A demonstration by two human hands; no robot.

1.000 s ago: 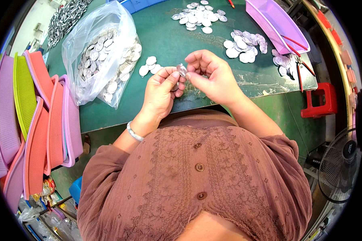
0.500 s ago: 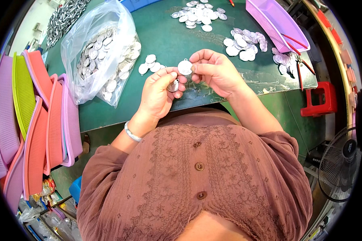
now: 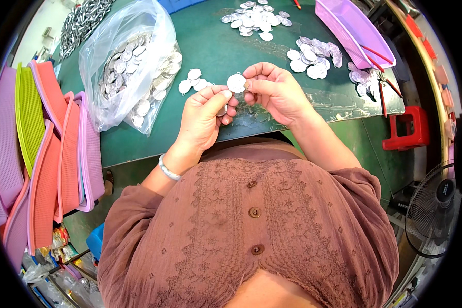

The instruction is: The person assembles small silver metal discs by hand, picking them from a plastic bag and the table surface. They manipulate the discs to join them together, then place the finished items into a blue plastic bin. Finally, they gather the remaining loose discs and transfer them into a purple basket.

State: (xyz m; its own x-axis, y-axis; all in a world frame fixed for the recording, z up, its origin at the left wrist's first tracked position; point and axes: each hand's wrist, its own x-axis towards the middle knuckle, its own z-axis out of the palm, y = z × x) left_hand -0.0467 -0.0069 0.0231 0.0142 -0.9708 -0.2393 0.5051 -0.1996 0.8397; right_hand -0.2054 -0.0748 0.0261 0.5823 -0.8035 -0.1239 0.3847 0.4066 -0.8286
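Now the right hand [image 3: 274, 92] pinches a silver disc [image 3: 236, 82] near the table [image 3: 210, 46] edge, the left hand [image 3: 205, 115] grips another; a loose pinch could drop either.

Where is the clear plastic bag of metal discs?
In the head view, the plastic bag lies upper left on the green table, left of both hands, beside the stacked baskets.

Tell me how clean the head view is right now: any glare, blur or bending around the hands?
Head view: hands and round metal disc are sharp and evenly lit; glare whitens the clear plastic bag; the green table edge bows from fisheye; the corners are black.
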